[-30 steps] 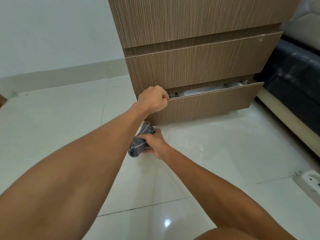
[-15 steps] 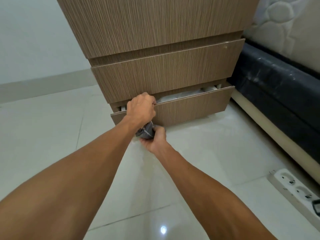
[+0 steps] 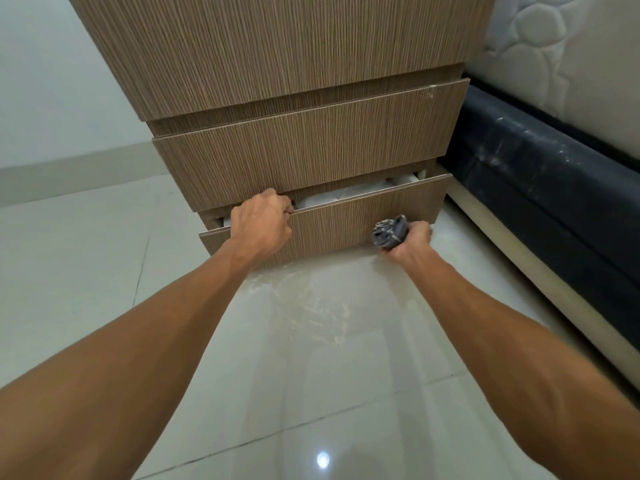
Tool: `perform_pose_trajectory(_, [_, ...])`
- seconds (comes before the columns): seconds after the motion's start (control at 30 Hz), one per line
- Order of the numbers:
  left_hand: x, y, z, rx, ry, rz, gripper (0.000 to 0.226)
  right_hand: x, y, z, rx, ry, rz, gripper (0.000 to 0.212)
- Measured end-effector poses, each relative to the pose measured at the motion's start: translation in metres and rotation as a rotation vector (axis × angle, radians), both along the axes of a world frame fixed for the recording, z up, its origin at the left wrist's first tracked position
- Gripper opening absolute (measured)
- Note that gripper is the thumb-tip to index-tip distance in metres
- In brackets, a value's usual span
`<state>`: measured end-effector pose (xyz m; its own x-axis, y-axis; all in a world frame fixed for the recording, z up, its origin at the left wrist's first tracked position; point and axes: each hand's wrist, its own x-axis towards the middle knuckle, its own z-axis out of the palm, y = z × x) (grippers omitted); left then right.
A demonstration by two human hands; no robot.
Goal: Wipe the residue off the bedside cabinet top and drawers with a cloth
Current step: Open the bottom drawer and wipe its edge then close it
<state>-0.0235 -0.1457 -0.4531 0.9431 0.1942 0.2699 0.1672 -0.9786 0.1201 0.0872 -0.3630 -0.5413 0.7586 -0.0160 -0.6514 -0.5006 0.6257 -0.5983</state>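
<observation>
Right now the fingers of the left hand are hooked together over the top edge of the bottom drawer, clamped on its left end, with the tips out of sight behind the front panel. The right hand's fingers are curled tight round a bunched grey cloth, which pokes out of the fist and sits against the lower right part of that drawer's front.

Outward from the hands, the bottom drawer stands partly pulled out of the bedside cabinet, and something pale lies inside it, too hidden to name. The middle drawer above is shut flush. The cabinet's top is out of view. Pale smears mark the floor tile just in front of the drawer, and a dark bed base with a quilted mattress stands just beside the cabinet on the right.

My reading is that the drawer-front step is in hand: one hand steadies the drawer while the other wipes. The next move likely calls for a firm sideways stroke of the cloth across the panel, pressing evenly, with the left grip holding so the drawer does not slide in under the push. The top rim and the drawers above may also need a pass.
</observation>
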Motion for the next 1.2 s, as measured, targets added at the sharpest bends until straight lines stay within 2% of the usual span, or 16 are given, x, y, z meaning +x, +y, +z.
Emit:
perform_pose_trajectory(0.13, [-0.003,-0.001,-0.001,0.025,-0.001,-0.005,0.025,0.033,-0.047,-0.013,-0.013,0.001,-0.204,0.039])
perform_pose_trajectory(0.23, [-0.009,-0.002,-0.007,0.088,-0.068,-0.063,0.031,0.045,-0.074,-0.023,-0.054,-0.033,-0.267,0.025])
perform_pose_trajectory(0.33, [-0.022,-0.003,-0.029,0.22,-0.148,-0.188,0.055,0.022,-0.082,-0.005,-0.024,-0.101,-0.235,0.021])
perform_pose_trajectory(0.43, [-0.034,0.001,-0.054,0.384,-0.104,-0.297,0.067,0.005,-0.082,-0.005,0.073,-0.181,-0.273,0.017])
perform_pose_trajectory(0.5, [-0.04,0.005,-0.06,0.442,-0.027,-0.303,0.068,0.0,-0.08,-0.01,0.094,-0.202,-0.301,0.029])
perform_pose_trajectory(0.6, [-0.045,0.013,-0.063,0.484,0.087,-0.28,0.074,-0.006,-0.073,-0.016,0.081,-0.172,-0.272,0.041])
perform_pose_trajectory(0.73, [-0.039,0.021,-0.061,0.515,0.137,-0.268,0.077,-0.01,-0.064,-0.022,0.046,-0.101,-0.191,0.031])
perform_pose_trajectory(0.97, [-0.027,0.03,-0.058,0.536,0.167,-0.263,0.082,-0.007,-0.051,-0.03,0.012,-0.063,-0.176,0.041])
perform_pose_trajectory(1.2, [-0.025,0.038,-0.064,0.586,0.135,-0.287,0.078,0.006,-0.039,-0.026,-0.095,-0.006,-0.264,0.027])
